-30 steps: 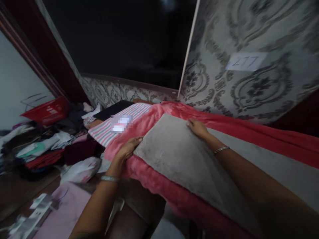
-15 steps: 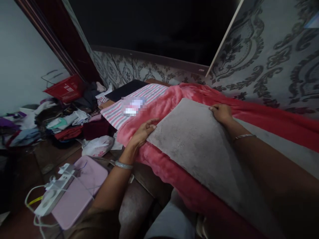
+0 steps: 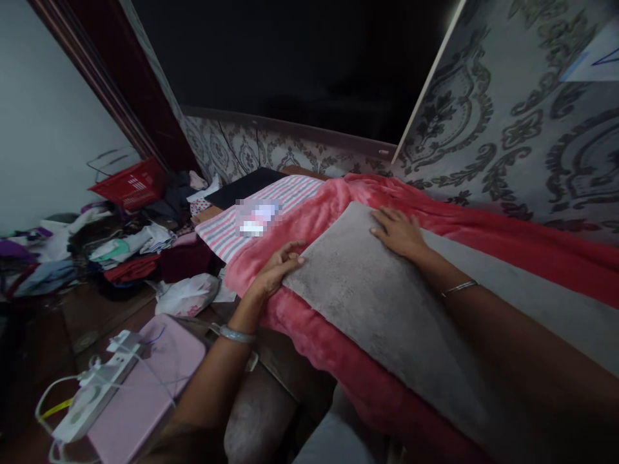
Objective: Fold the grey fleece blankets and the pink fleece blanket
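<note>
A grey plush cloth (image 3: 358, 270) lies over a pink-red fleece blanket (image 3: 309, 322), with a straight edge at its far left. My right hand (image 3: 399, 233) rests flat on the cloth near its far corner, fingers spread. At the near left corner is my left hand (image 3: 278, 267), its fingers stretched forward over the blanket and the thumb touching the cloth's edge. Beyond the hands, a striped cloth (image 3: 217, 229) in pink, grey and white pokes out from under the blanket, and a blurred bright object (image 3: 258, 218) sits there.
On the left, a white power strip (image 3: 97, 386) with cables lies on a pink flat case (image 3: 149, 380). Behind it are a white plastic bag (image 3: 186, 295), piled clothes (image 3: 133, 251) and a red basket (image 3: 130, 183). A large dark screen (image 3: 290, 71) hangs on the patterned wall.
My right hand has let go of the cloth's far corner and now lies flat on top, farther left. My left hand stays at the near corner. The view has tilted slightly upward.
</note>
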Tool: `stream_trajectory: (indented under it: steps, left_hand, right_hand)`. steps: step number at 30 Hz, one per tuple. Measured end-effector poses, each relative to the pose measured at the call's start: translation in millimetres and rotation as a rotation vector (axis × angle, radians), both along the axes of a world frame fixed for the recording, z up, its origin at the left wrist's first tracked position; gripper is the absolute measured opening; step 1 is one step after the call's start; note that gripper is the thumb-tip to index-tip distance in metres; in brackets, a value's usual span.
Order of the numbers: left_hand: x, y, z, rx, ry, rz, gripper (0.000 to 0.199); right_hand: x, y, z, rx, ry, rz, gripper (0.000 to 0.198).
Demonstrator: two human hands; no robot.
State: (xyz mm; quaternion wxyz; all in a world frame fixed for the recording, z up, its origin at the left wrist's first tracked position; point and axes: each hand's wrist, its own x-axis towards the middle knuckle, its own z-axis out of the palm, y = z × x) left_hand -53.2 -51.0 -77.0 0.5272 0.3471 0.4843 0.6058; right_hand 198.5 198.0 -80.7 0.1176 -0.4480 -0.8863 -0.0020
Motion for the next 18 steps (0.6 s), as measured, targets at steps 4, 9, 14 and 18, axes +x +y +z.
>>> stream_trajectory:
  steps: [4, 9, 14, 18]
  left_hand:
    - [0, -1, -1.6, 0.020, 0.031, 0.029, 0.058]
    - [-3, -2, -3.4, 0.033, 0.035, -0.002, 0.060]
    - [-4, -5, -3.5, 0.041, 0.143, -0.045, 0.066]
    - [-1, -4, -4.9, 0.045, 0.234, -0.043, 0.067]
  right_hand:
    - [-12, 3, -11, -0.133, -0.042, -0.042, 0.061]
    - [-11, 10, -12, 0.016, 0.083, -0.086, 0.055]
    - [-15, 16, -2, -0.006, 0.115, -0.162, 0.040]
    - [-22, 28, -3, -0.012, 0.145, -0.183, 0.031]
